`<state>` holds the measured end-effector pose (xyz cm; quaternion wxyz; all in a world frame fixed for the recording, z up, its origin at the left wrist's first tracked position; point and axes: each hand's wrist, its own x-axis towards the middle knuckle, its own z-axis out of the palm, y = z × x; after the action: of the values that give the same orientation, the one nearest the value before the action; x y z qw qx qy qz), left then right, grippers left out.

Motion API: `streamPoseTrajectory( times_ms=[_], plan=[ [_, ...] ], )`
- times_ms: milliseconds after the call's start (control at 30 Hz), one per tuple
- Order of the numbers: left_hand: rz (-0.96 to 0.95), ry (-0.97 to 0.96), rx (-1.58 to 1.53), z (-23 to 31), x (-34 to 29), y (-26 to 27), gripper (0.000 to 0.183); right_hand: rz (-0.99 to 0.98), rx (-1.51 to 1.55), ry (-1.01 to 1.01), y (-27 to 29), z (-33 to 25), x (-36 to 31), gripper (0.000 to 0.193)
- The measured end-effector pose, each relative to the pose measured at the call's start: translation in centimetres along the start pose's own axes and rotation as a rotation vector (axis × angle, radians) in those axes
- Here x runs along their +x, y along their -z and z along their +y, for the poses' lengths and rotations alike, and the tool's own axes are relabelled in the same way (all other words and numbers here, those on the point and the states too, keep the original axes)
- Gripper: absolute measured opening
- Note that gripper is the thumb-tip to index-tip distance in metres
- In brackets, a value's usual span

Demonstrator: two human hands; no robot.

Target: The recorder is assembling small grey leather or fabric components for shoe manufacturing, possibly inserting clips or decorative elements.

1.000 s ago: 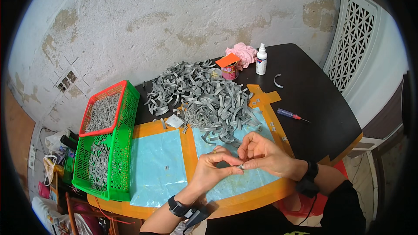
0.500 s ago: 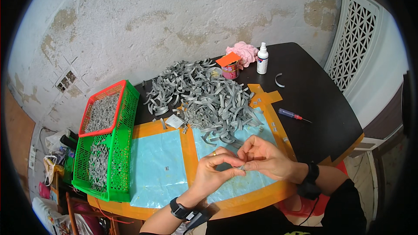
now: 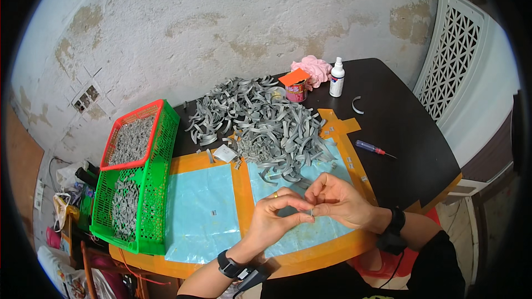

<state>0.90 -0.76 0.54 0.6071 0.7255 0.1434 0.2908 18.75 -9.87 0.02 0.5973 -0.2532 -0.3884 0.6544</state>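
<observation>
A small grey piece point(image 3: 311, 214) is pinched between the thumb and index fingertip of the left hand point(image 3: 302, 212); most of it is covered by the fingers, so its exact shape cannot be told. The same piece is met from the other side by the right hand point(image 3: 313, 201), whose thumb and finger are drawn together at its edge. Both hands are held over the right blue sheet point(image 3: 327, 236), with the fingertips nearly touching. A dark band point(image 3: 228, 266) is worn on the left wrist and a black strap point(image 3: 396, 224) on the right.

Beyond the hands, a large heap of curved grey strips point(image 3: 249, 113) is spread on the dark tabletop point(image 3: 413, 138), and a white packet point(image 3: 225, 153) is laid at its left edge. To the left of the left hand, the left blue sheet point(image 3: 197, 205) is bordered by orange tape point(image 3: 242, 188). Farther left, a green basket point(image 3: 158, 188) is seen with grey pieces inside, and a red basket point(image 3: 124, 166), also filled with grey pieces, is rested on its far part.

To the right of and beyond the right hand, a screwdriver point(image 3: 370, 147) is laid. Farther off, a white bottle point(image 3: 336, 81) is stood upright near a can point(image 3: 296, 92) and a pink cloth point(image 3: 317, 71).
</observation>
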Motion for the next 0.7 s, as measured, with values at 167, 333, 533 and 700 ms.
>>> streamPoseTrajectory(
  times_ms=[167,333,533,700],
  plan=[
    [0.014,0.003,-0.009,0.09,-0.08,-0.13,0.021,-0.006,0.018,0.013,0.33,0.24,-0.06,0.025],
    [0.036,0.001,-0.043,0.14,0.01,-0.38,0.019,0.014,0.015,0.020,0.46,0.36,-0.08,0.025],
    [0.054,0.027,-0.079,-0.06,-0.10,-0.38,0.019,0.059,-0.025,-0.005,0.36,0.23,0.05,0.021],
    [0.094,-0.008,0.000,-0.57,-0.02,-0.40,0.019,0.101,-0.046,-0.058,0.28,-0.05,-0.02,0.018]
  ],
)
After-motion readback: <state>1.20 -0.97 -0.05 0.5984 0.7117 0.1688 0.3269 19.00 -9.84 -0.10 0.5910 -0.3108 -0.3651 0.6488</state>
